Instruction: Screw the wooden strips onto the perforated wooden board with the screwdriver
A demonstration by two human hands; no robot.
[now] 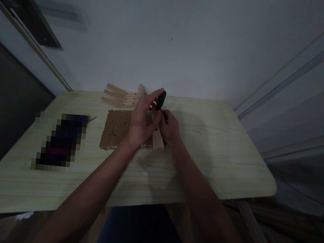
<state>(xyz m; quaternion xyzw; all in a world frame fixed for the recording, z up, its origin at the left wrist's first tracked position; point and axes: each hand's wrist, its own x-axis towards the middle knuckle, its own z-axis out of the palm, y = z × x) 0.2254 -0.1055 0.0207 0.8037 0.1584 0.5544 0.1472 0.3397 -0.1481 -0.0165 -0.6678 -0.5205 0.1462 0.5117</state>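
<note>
My left hand (pixel 143 121) is closed round a short black handle (pixel 161 99), with the index finger on its upper end and the thumb lower down. The handle stands nearly upright; its lower end is hidden by my fingers. Under it a pale wooden piece (pixel 158 139) with a dark hole lies over the right part of a cardboard sheet (pixel 117 126). My right hand (pixel 170 127) is closed beside the wooden piece, fingertips curled near the handle's lower end. What those fingers pinch cannot be made out.
Several similar wooden pieces (pixel 121 96) with holes lie behind the cardboard, near the wall. To the left is a dark pixelated object (pixel 63 138), and a thin metal shaft (pixel 92 118) sticks out beside it. The pale table (pixel 219 150) has rounded front corners.
</note>
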